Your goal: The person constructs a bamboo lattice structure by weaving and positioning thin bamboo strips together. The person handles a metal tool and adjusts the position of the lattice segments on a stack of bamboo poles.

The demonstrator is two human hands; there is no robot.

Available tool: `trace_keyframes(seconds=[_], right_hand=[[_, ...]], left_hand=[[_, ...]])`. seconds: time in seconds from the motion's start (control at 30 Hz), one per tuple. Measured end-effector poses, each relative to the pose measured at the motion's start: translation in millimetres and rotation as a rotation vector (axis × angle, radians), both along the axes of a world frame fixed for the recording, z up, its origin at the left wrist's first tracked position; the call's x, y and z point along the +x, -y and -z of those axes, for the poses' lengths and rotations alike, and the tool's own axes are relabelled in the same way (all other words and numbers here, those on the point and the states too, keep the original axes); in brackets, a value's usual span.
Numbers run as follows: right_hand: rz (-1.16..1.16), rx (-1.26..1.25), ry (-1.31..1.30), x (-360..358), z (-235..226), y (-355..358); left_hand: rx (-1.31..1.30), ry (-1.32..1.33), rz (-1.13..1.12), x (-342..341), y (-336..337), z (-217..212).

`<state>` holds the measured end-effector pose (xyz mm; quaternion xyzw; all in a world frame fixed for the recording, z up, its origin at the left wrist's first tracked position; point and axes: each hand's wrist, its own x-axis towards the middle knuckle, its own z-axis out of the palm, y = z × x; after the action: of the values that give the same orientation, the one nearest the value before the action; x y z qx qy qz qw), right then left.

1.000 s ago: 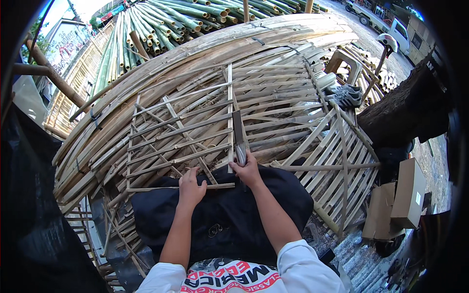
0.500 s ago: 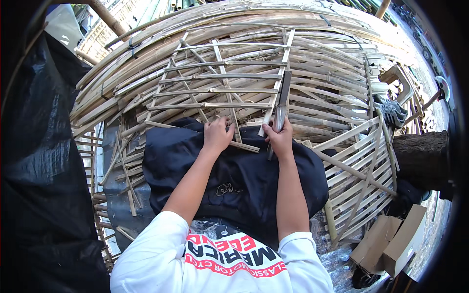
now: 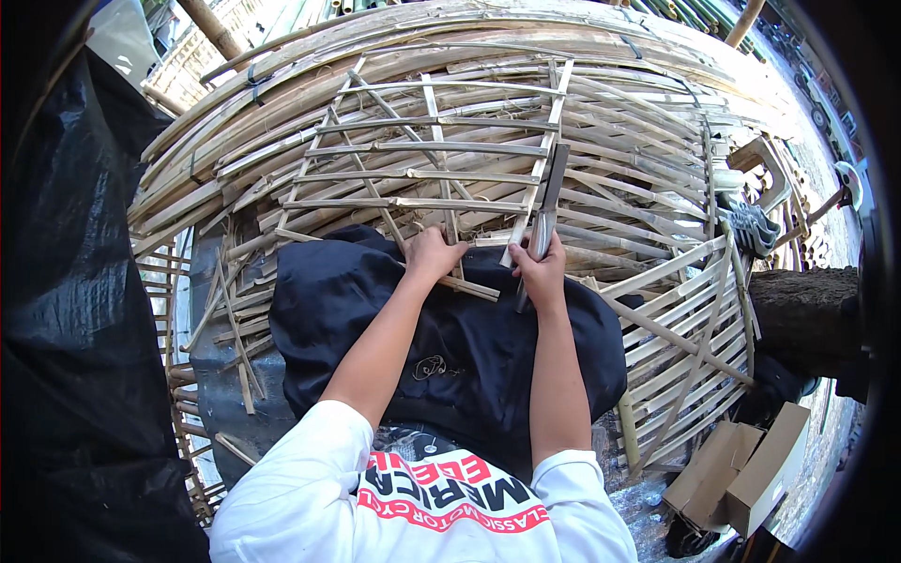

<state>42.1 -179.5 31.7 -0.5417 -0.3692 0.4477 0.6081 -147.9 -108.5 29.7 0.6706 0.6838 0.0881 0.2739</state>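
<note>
- The right hand [image 3: 542, 272] is clenched around the handle of a long knife [image 3: 549, 202], whose flat blade points up and away from the person and lies against the right upright of a bamboo lattice [image 3: 422, 174].
- The left hand [image 3: 434, 253] grips the lower edge of that lattice, fingers curled over a slat just beside a loose strip [image 3: 469, 286] that slants down to the right between the two hands.
- The lattice (thin split slats crossed into a grid) lies tilted on a big heap of long bamboo strips [image 3: 601, 84] that curves across the whole upper part of the view.
- A dark cloth [image 3: 488, 347] is spread under both forearms, covering the person's lap and the near end of the lattice.
- At the right, a second lattice panel [image 3: 685, 347] leans beside the cloth, with a tree trunk [image 3: 807, 314] next to it.
- Two cardboard boxes [image 3: 741, 464] sit on the ground at the lower right, well apart from the hands.
- A black plastic sheet [image 3: 75, 328] hangs along the left side.
</note>
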Motion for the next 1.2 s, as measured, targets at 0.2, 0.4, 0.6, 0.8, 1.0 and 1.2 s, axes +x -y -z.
trace_keyframes(seconds=[0.2,0.4,0.6,0.8,1.0,1.2], right_hand=[[0.009,0.026,0.027,-2,-2,1],[0.009,0.018,0.044,-5,-6,2],[-0.004,-0.028,0.078,0,-3,3],[-0.035,-0.051,0.093,4,5,4],[-0.089,-0.071,0.122,2,2,11],[-0.097,-0.071,-0.046,-24,-25,31]], left_hand=[[0.062,0.164,0.033,5,14,-3],[0.167,0.220,0.072,11,11,-11],[0.077,0.274,0.088,11,2,-15],[0.215,0.172,0.074,11,9,-28],[0.255,0.197,0.006,7,13,-35],[0.240,0.276,-0.027,-11,18,-47]])
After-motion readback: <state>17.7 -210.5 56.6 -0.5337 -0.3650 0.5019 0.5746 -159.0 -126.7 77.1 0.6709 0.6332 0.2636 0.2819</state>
